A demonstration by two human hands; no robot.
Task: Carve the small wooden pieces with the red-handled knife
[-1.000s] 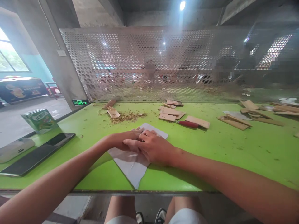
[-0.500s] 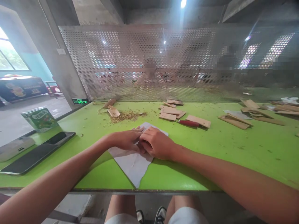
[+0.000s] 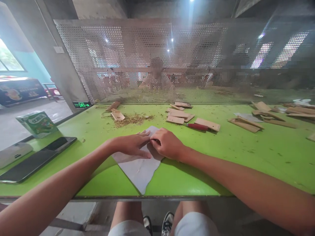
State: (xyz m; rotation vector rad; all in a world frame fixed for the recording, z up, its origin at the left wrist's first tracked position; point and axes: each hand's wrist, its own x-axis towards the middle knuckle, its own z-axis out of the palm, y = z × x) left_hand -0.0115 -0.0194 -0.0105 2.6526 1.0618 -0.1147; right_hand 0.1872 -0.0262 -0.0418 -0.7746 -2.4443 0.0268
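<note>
In the head view, with directions taken from the middle of the paper and 12 o'clock pointing away from the person, a white sheet of paper [image 3: 137,172] lies on the green surface [image 3: 189,183], its ragged lower corner pointing to 6 o'clock and reaching the near edge; the left hand [image 3: 134,144] lies palm down across the sheet, its fingers [image 3: 144,141] stretched out towards 1 o'clock and its thumb spread apart; the right hand [image 3: 168,143] is curled over the sheet's edge at 2 o'clock, its fingertips bent down just beside the left fingers; whether it pinches anything, I cannot tell.

Wood shavings [image 3: 133,119] are scattered at 12 o'clock; a pale wooden scoop [image 3: 118,115] sits beside them at 11; several flat wooden pieces [image 3: 177,114] are clustered at 1, with a red-handled tool [image 3: 197,127] near them at 2, its shaft partly hidden; a further pile of wooden pieces [image 3: 267,113] lies well apart, also at 2; a green printed carton [image 3: 38,124] stands at 10; a long dark slab [image 3: 36,160] and a pale rounded device [image 3: 16,154] lie at 9; a perforated metal screen [image 3: 137,62] rises along the far edge at 12.
</note>
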